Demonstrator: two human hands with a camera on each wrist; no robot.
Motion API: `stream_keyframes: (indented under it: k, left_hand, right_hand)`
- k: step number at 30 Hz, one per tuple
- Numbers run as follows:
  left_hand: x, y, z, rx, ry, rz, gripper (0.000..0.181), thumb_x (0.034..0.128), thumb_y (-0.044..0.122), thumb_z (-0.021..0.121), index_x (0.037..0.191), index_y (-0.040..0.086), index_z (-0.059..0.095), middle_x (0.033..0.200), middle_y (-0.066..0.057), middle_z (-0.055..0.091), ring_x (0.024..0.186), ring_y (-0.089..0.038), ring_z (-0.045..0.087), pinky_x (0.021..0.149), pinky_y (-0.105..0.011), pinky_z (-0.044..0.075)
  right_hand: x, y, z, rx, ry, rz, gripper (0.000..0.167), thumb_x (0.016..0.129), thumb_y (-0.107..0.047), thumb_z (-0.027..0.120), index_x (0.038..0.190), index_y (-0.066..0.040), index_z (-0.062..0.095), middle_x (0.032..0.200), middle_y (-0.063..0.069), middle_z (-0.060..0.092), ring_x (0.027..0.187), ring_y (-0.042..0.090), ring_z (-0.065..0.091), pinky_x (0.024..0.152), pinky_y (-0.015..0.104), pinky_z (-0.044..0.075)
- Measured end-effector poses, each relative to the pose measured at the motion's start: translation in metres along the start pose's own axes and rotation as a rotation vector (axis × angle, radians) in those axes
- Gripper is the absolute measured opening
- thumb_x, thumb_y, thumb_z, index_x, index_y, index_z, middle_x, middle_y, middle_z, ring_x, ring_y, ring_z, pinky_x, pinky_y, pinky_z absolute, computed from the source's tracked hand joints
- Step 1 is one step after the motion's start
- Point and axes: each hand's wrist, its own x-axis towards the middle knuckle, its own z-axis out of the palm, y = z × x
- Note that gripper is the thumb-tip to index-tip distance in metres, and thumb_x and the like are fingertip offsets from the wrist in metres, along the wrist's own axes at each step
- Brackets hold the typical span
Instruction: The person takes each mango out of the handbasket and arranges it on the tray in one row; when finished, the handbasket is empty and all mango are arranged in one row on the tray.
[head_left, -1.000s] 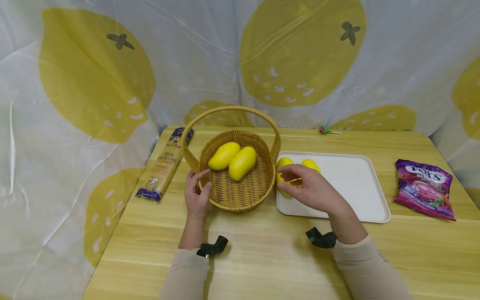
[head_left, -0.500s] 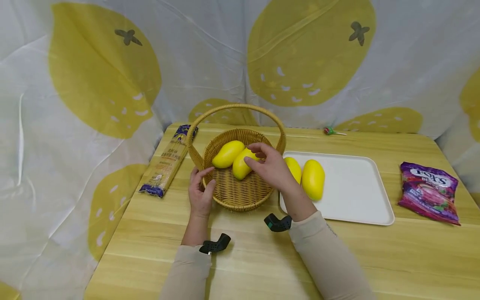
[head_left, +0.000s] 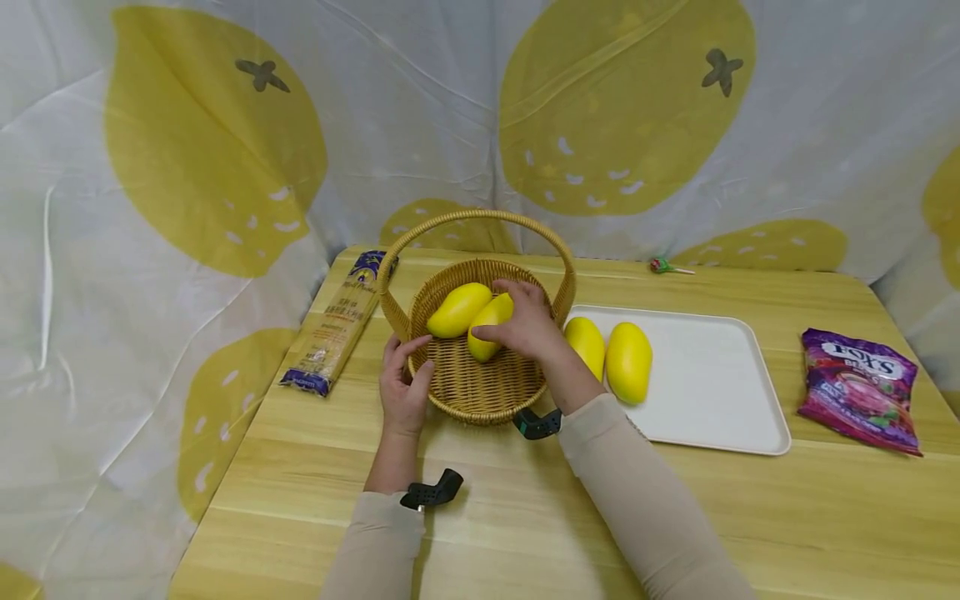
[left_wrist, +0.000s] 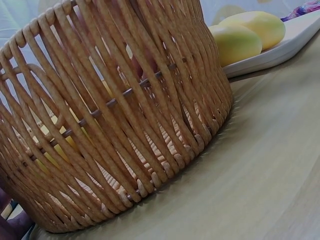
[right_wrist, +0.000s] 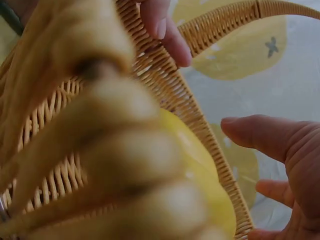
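A round wicker basket (head_left: 487,400) with a tall arched handle stands on the table. Two yellow mangoes lie inside it: a left mango (head_left: 459,310) and a right mango (head_left: 486,343). My left hand (head_left: 403,396) holds the basket's near-left rim, its thumb and forefinger reaching over the edge. Over the right mango hovers my right hand (head_left: 528,323), thumb and fingers spread to either side, partly covering it. In the right wrist view a gap shows between that thumb (right_wrist: 260,135) and the mango (right_wrist: 200,165).
Right of the basket is a white tray (head_left: 705,383) bearing two more mangoes (head_left: 628,362). A purple candy bag (head_left: 858,392) lies at the far right, a lollipop (head_left: 662,266) at the back. On the left lies a spaghetti packet (head_left: 333,329). A lemon-print curtain (head_left: 420,108) closes off the back.
My right hand has moved left from the mangoes on the tray to above the right mango in the basket. The left hand stays at the rim. The head view has shifted slightly.
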Motion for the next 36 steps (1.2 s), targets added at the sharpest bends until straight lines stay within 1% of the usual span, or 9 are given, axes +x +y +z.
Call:
stream_keyframes:
  k: [4,9,16,23,26,27,30,33,36]
  left_hand:
    - [0.0,0.0,0.0,-0.012,-0.013,0.004,0.034,0.0898,-0.003,0.058,0.123,-0.012,0.063,0.163,-0.024,0.028,0.155,-0.036,0.018,0.119,-0.065,0.022]
    - [0.0,0.0,0.0,0.001,-0.015,0.014,0.034,0.0892,-0.003,0.058,0.122,-0.01,0.064,0.162,-0.022,0.031,0.154,-0.036,0.024,0.116,-0.063,0.029]
    - [0.001,-0.001,-0.001,0.003,-0.015,0.014,0.035,0.0888,-0.003,0.059,0.123,-0.009,0.065,0.162,-0.021,0.031,0.153,-0.034,0.024,0.115,-0.062,0.03]
    - [-0.001,0.002,0.0,-0.008,-0.014,-0.006,0.035,0.0893,-0.002,0.058,0.123,-0.009,0.064,0.164,-0.023,0.026,0.156,-0.035,0.016,0.119,-0.065,0.023]
    - [0.0,0.002,0.0,-0.02,-0.017,0.002,0.036,0.0886,-0.003,0.057,0.123,-0.01,0.063,0.162,-0.023,0.028,0.155,-0.036,0.02,0.119,-0.064,0.023]
    - [0.0,0.002,0.001,-0.023,-0.018,0.007,0.036,0.0884,-0.004,0.057,0.123,-0.01,0.064,0.161,-0.023,0.03,0.153,-0.036,0.024,0.119,-0.061,0.027]
    - [0.002,0.001,0.001,-0.04,-0.024,0.03,0.036,0.0875,-0.007,0.057,0.122,-0.011,0.064,0.156,-0.023,0.036,0.147,-0.036,0.034,0.115,-0.045,0.038]
    - [0.002,0.001,0.001,-0.036,-0.022,0.029,0.036,0.0875,-0.007,0.057,0.123,-0.009,0.065,0.155,-0.02,0.037,0.145,-0.034,0.037,0.107,-0.029,0.041]
    - [0.002,0.001,0.0,-0.028,-0.02,0.019,0.036,0.0882,-0.006,0.058,0.123,-0.009,0.065,0.156,-0.019,0.036,0.147,-0.033,0.036,0.106,-0.026,0.041]
  right_hand:
    - [0.004,0.005,0.003,-0.016,-0.023,0.029,0.09,0.08,-0.036,0.085,0.157,-0.025,0.038,0.169,0.019,0.008,0.151,0.045,0.027,0.117,0.06,0.032]
    - [0.007,0.009,0.006,-0.036,-0.034,0.043,0.093,0.079,-0.034,0.087,0.157,-0.026,0.037,0.169,0.021,0.007,0.15,0.047,0.028,0.117,0.062,0.032]
    - [0.008,0.012,0.009,-0.047,-0.044,0.054,0.094,0.079,-0.036,0.086,0.157,-0.029,0.036,0.169,0.02,0.007,0.15,0.049,0.027,0.115,0.064,0.033]
    - [0.009,0.012,0.011,-0.054,-0.047,0.06,0.094,0.08,-0.036,0.086,0.158,-0.028,0.035,0.17,0.019,0.004,0.152,0.049,0.022,0.117,0.065,0.03]
    - [0.009,0.012,0.012,-0.056,-0.045,0.061,0.094,0.08,-0.036,0.086,0.158,-0.028,0.036,0.17,0.019,0.005,0.152,0.048,0.022,0.117,0.065,0.03]
    - [0.009,0.012,0.012,-0.057,-0.046,0.061,0.094,0.08,-0.036,0.086,0.158,-0.028,0.036,0.17,0.019,0.005,0.152,0.048,0.023,0.117,0.065,0.03]
    - [0.009,0.013,0.012,-0.062,-0.05,0.059,0.093,0.08,-0.037,0.085,0.159,-0.028,0.035,0.17,0.02,0.005,0.152,0.049,0.023,0.116,0.065,0.031]
    - [0.009,0.013,0.011,-0.077,-0.056,0.054,0.093,0.081,-0.037,0.085,0.159,-0.028,0.035,0.17,0.021,0.006,0.151,0.048,0.025,0.116,0.064,0.032]
    - [0.009,0.014,0.011,-0.087,-0.06,0.049,0.092,0.082,-0.037,0.084,0.159,-0.028,0.035,0.17,0.022,0.007,0.151,0.048,0.026,0.116,0.064,0.032]
